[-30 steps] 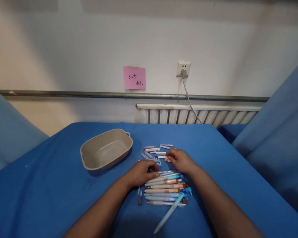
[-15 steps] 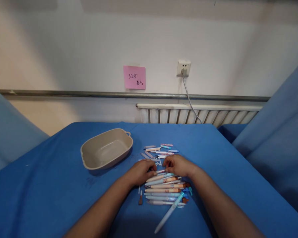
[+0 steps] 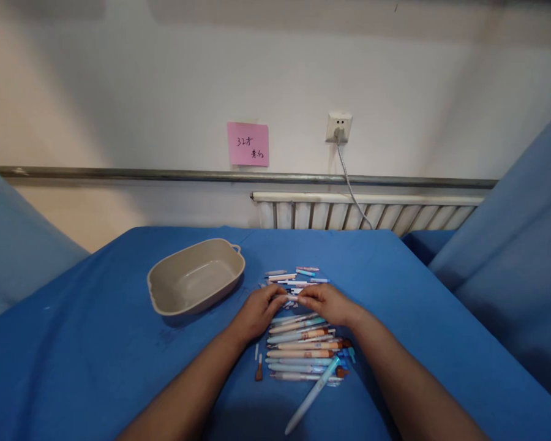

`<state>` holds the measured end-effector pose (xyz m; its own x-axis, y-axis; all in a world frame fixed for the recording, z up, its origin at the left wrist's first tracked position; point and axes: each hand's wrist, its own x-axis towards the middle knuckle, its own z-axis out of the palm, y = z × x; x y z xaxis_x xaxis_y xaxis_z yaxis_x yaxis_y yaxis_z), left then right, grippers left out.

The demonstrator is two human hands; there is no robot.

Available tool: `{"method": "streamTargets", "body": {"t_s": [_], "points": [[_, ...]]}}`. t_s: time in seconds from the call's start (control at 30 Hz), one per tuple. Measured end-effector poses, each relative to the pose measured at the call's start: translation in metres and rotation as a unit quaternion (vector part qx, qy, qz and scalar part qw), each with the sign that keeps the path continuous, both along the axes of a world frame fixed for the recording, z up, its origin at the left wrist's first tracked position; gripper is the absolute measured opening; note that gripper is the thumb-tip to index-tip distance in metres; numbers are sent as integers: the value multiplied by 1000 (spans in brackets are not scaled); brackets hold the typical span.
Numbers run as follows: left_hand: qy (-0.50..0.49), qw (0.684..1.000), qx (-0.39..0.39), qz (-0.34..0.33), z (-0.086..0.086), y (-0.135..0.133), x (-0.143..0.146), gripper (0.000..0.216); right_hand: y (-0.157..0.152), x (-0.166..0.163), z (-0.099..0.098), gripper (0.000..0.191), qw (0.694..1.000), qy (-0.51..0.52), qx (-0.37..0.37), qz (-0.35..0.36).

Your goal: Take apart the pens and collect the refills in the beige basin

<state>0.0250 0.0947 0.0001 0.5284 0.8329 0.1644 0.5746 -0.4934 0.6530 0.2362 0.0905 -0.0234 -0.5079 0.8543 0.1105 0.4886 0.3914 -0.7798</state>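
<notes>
My left hand [image 3: 258,311] and my right hand [image 3: 328,304] meet over the pens, fingertips pinching the two ends of a short pale pen piece [image 3: 292,298]. Its exact kind is too small to make out. Closer to me lies a row of assembled-looking pens [image 3: 303,353] in light blue, peach and white, some with brown or blue ends. One light blue pen [image 3: 312,398] rests slantwise across the near end of that row. Beyond my fingers are loose pen parts [image 3: 282,277], partly hidden by the hands. A small brown-ended piece [image 3: 259,369] sits left of the row.
An open beige basin [image 3: 197,278] with a small handle stands on the blue tablecloth [image 3: 202,361] to the left. At the back are a wall with a pink note [image 3: 248,144], a socket with a plugged cable [image 3: 339,127] and a radiator [image 3: 321,214]. Blue curtains [image 3: 509,245] hang at both sides.
Both hands have moved slightly away from me, off the row of pens. A short pale pen piece now shows between their fingertips, and more of the row's far end is uncovered.
</notes>
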Motion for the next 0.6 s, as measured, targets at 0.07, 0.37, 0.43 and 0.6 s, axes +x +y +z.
{"method": "streamTargets", "body": {"t_s": [0.07, 0.37, 0.43, 0.6], "points": [[21, 1000, -16, 7, 0, 0, 0, 36, 0, 0, 1, 23, 1000, -4, 27, -14], [-53, 998, 10, 32, -4, 4, -3, 21, -2, 3, 6, 16, 995, -38, 75, -52], [-47, 997, -12, 58, -5, 5, -3, 27, -2, 2, 6, 17, 995, -35, 82, -46], [-74, 994, -10, 84, -8, 5, -4, 34, 0, 4, 3, 18, 992, -47, 102, -55]]}}
